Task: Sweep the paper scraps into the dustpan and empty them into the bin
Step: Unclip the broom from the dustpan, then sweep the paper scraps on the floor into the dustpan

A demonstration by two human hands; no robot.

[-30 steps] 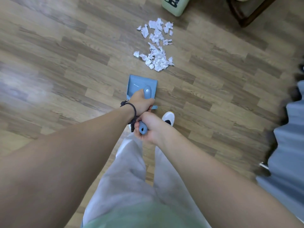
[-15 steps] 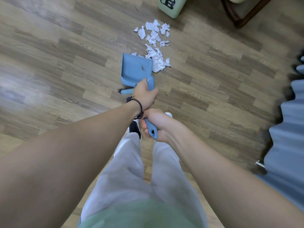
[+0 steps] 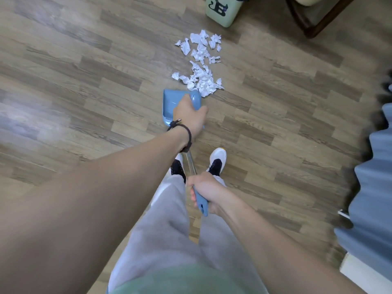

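Fingers of both hands clamped on the blue sweeping set, crumpled scraps just past them.

Left hand (image 3: 189, 115) grips what looks like the dustpan's (image 3: 169, 105) top; right hand (image 3: 204, 192) wraps the stiff long handle (image 3: 201, 203). Paper scraps (image 3: 200, 66) lie just beyond the left fingertips, light and easily scattered, so sweep gently. Green bin (image 3: 222, 10) stands farther past them.

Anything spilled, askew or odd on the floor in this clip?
Only the expected mess: white crumpled paper scraps lie scattered on the wood-pattern floor, between the blue plastic dustpan and the pale green bin. The dustpan looks empty; nothing looks damaged.
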